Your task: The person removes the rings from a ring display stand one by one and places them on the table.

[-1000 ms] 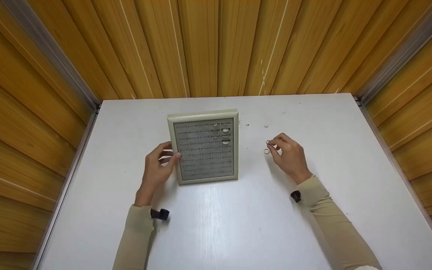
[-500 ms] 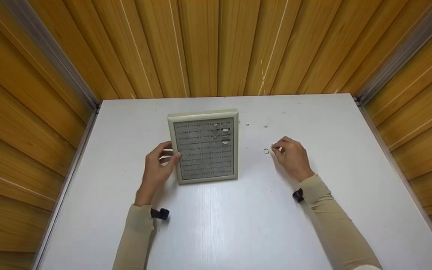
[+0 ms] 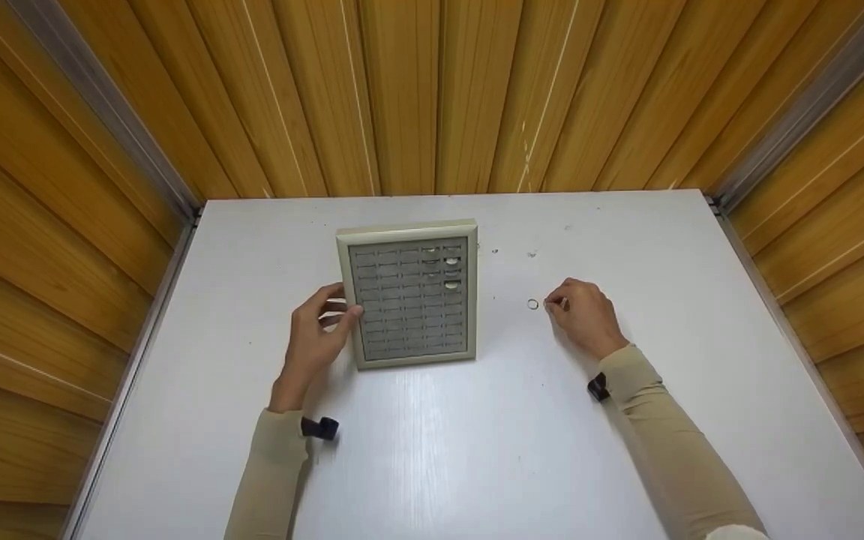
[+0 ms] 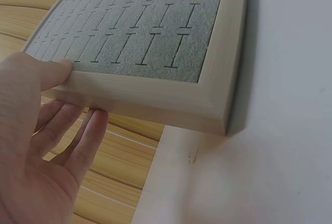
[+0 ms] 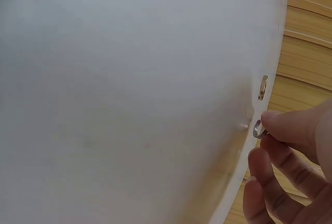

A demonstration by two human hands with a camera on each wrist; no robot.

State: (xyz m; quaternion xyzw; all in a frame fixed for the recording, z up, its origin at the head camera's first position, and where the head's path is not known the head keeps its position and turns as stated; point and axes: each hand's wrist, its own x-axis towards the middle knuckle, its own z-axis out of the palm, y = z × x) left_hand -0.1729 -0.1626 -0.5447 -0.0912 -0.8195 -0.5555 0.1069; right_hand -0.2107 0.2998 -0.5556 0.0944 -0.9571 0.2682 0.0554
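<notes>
My left hand grips the left edge of a framed ring display tray, thumb on the front and fingers at the side and back. The tray is propped up at a tilt, its grey padded face lined with slots. Several rings sit in slots at its upper right. In the left wrist view, the thumb presses on the pale frame. My right hand pinches a small silvery ring between thumb and forefinger, low over the table. Another ring lies just left of those fingertips.
More small shiny pieces lie on the white table right of the tray, toward the back. Wooden panelled walls stand behind and at both sides.
My right hand has drawn back slightly to the right and toward me with the pinched ring, leaving the other ring beside it on the table. The left hand and tray stay put.
</notes>
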